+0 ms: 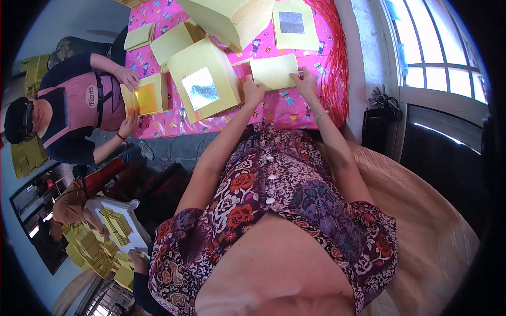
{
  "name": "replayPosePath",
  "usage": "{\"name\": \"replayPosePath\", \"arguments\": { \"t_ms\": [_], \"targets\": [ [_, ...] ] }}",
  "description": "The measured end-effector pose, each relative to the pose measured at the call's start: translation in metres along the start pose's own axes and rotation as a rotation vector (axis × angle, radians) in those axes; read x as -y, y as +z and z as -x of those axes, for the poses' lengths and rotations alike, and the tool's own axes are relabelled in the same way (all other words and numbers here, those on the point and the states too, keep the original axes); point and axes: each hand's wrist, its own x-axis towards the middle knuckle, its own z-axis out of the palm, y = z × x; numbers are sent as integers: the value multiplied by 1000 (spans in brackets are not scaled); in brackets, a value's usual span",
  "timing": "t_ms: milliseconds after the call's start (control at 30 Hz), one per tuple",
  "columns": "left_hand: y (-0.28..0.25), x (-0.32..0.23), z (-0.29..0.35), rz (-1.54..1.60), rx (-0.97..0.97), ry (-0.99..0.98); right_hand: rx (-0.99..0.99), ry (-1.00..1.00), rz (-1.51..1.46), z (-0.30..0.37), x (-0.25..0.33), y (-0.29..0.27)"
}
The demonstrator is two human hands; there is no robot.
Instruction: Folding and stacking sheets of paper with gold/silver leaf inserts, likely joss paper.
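Observation:
Between my two hands is a pale yellow rectangle of paper [274, 72], flat and tilted a little; I cannot tell whether it is one sheet or a thin stack. My left hand [254, 90] is closed on its near left corner. At its right edge, the thumb and fingers of my right hand [304, 82] pinch the paper. Just left of my left hand lies a thick yellow paper stack [226, 87] with a silver foil square [201, 87] on its top sheet. Farther off, at the right, another yellow paper [311, 39] carries a grey-silver square.
A pink patterned cloth [287, 108] covers the table, with red fringe [340, 73] along its right edge. A tall yellow stack [237, 26] stands at the back. To the left, a co-worker in a pink apron [79, 100] handles a yellow stack with a gold square [147, 100].

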Motion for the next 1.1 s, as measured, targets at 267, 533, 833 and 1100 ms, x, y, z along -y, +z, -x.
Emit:
{"name": "replayPosePath", "arguments": {
  "t_ms": [267, 533, 833, 1100],
  "targets": [
    [-4, -7, 7, 30, -34, 20, -145, -191, 305, 10, 12, -1],
    [4, -13, 18, -48, -81, -43, -68, -78, 262, 15, 13, 5],
    [1, -31, 17, -17, 1, -208, -103, -81, 395, 7, 3, 7],
    [10, -14, 4, 219, 76, -189, 84, 60, 236, -1, 1, -7]
  ]
}}
